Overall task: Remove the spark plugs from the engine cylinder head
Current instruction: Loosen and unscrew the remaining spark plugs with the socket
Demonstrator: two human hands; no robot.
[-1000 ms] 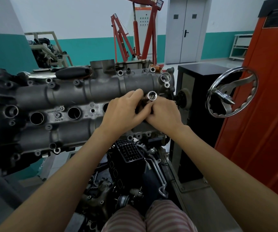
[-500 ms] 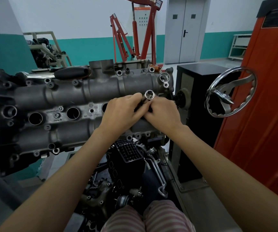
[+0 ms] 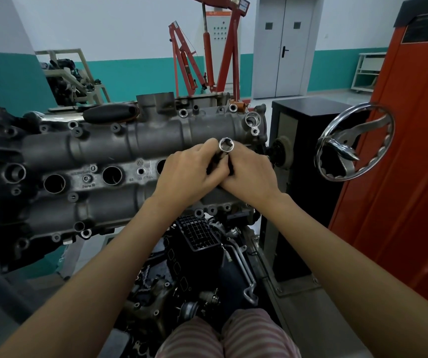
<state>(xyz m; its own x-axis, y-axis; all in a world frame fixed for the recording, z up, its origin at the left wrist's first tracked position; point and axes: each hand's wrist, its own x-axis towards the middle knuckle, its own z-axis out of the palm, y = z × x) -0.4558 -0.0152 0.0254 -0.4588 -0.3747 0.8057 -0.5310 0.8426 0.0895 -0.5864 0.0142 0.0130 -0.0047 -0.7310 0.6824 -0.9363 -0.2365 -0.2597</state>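
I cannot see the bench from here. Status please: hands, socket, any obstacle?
Left hand and right hand both grip the socket over the head. No plug visible. Nothing in the way.

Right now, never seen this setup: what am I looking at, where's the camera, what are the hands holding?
There is one view, from a camera worn on a person's head, looking forward and down along both bare arms. No robot is involved. In front is an engine cylinder head on a stand, with a row of round spark plug wells along its middle. The left hand and right hand meet over the well nearest the right end, together gripping a chrome spark plug socket, its open end facing the camera. No spark plug is visible. A chrome handwheel stands to the right.
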